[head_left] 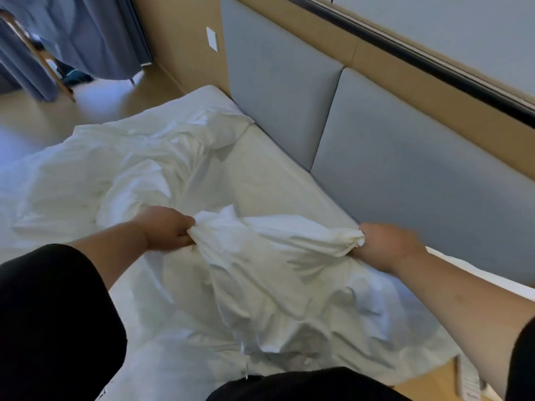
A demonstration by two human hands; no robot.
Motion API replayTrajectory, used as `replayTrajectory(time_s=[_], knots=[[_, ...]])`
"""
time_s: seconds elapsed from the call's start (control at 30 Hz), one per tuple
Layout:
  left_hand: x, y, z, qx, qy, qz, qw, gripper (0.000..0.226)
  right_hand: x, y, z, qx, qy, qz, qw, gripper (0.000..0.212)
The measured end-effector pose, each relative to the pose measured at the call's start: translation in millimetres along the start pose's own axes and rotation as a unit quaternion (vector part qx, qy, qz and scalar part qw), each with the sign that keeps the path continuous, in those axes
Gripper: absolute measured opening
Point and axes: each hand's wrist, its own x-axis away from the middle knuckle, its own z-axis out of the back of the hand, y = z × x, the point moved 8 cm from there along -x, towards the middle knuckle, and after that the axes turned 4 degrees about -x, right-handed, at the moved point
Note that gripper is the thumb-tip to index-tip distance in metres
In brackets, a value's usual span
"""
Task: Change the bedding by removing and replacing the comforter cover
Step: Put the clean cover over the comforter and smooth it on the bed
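A white comforter cover (pixel 269 264) lies crumpled across the bed (pixel 269 169), its bulk spreading from the middle toward the far left. My left hand (pixel 168 228) grips a bunched fold of the cover near the bed's middle. My right hand (pixel 385 246) grips another gathered corner of the same cloth close to the headboard. The stretch of cover between both hands is pulled up into a ridge. More white fabric (pixel 121 169) is heaped beyond my left hand. Whether a comforter is inside the cloth cannot be told.
A grey padded headboard (pixel 405 146) runs along the right side of the bed, set in a tan wall. Grey curtains (pixel 86 33) and a wooden chair leg (pixel 49 68) stand at the far left. A light wooden floor (pixel 34 117) shows beyond the bed.
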Motion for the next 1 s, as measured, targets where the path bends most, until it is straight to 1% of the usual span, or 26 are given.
replayTrajectory(time_s=[0.1, 0.2, 0.27, 0.33, 0.37, 0.43, 0.5, 0.53, 0.57, 0.6, 0.63, 0.67, 0.7, 0.73, 0.77, 0.8, 0.83, 0.87, 0.9, 0.93, 0.97, 1.0], knots=[[52, -18, 33, -0.021, 0.004, 0.038, 0.999, 0.04, 0, -16, 33, 0.004, 0.036, 0.029, 0.999, 0.061], [103, -24, 68, -0.007, 0.051, 0.073, 0.996, 0.044, 2, -26, 72, -0.006, 0.062, 0.053, 0.997, 0.057], [128, -25, 84, 0.017, 0.093, 0.115, 0.989, 0.055, 2, -27, 90, -0.021, 0.057, 0.055, 0.997, 0.053], [143, -17, 83, 0.018, 0.123, 0.157, 0.98, 0.063, 5, -24, 91, -0.029, 0.037, 0.054, 0.997, 0.056], [147, -9, 76, 0.022, 0.127, 0.171, 0.977, 0.062, 9, -23, 86, -0.026, 0.027, 0.058, 0.998, 0.059], [151, 9, 57, 0.045, 0.145, 0.181, 0.972, 0.052, 19, -15, 67, -0.022, 0.006, 0.058, 0.998, 0.059], [152, 28, 45, 0.088, 0.184, 0.154, 0.967, 0.044, 28, -3, 46, -0.036, -0.022, 0.051, 0.998, 0.064], [152, 37, 41, 0.104, 0.187, 0.137, 0.967, 0.041, 32, 2, 35, -0.04, -0.043, 0.048, 0.997, 0.075], [150, 46, 38, 0.11, 0.175, 0.121, 0.971, 0.04, 34, 6, 25, -0.036, -0.071, 0.051, 0.996, 0.089], [148, 56, 33, 0.1, 0.157, 0.112, 0.976, 0.041, 36, 9, 15, -0.027, -0.103, 0.052, 0.993, 0.102], [145, 66, 28, 0.072, 0.154, 0.11, 0.979, 0.043, 38, 10, 6, -0.019, -0.131, 0.052, 0.99, 0.11], [142, 79, 27, 0.043, 0.175, 0.118, 0.977, 0.044, 41, 10, -2, -0.014, -0.152, 0.054, 0.987, 0.111], [140, 94, 26, 0.026, 0.198, 0.133, 0.971, 0.043, 43, 8, -11, -0.015, -0.162, 0.062, 0.985, 0.109], [137, 111, 26, 0.039, 0.215, 0.153, 0.964, 0.041, 44, 5, -19, -0.021, -0.161, 0.072, 0.984, 0.103], [133, 125, 24, 0.067, 0.238, 0.178, 0.952, 0.039, 45, 2, -25, -0.028, -0.153, 0.082, 0.984, 0.096], [129, 135, 19, 0.144, 0.236, 0.217, 0.936, 0.038, 44, 0, -31, -0.036, -0.144, 0.09, 0.985, 0.091], [124, 140, 6, 0.244, 0.21, 0.271, 0.907, 0.042, 44, -1, -37, -0.04, -0.136, 0.096, 0.985, 0.085], [119, 145, -11, 0.353, 0.16, 0.331, 0.86, 0.049, 43, -1, -41, -0.038, -0.126, 0.1, 0.986, 0.077], [114, 151, -30, 0.434, 0.106, 0.374, 0.813, 0.057, 42, -1, -43, -0.034, -0.113, 0.102, 0.988, 0.066], [111, 159, -44, 0.475, 0.063, 0.395, 0.783, 0.064, 41, -1, -43, -0.031, -0.097, 0.101, 0.99, 0.055], [108, 167, -53, 0.488, 0.04, 0.402, 0.773, 0.069, 41, -4, -42, -0.033, -0.074, 0.106, 0.991, 0.047], [106, 174, -59, 0.484, 0.017, 0.409, 0.773, 0.078, 42, -9, -41, -0.038, -0.054, 0.116, 0.991, 0.042]])
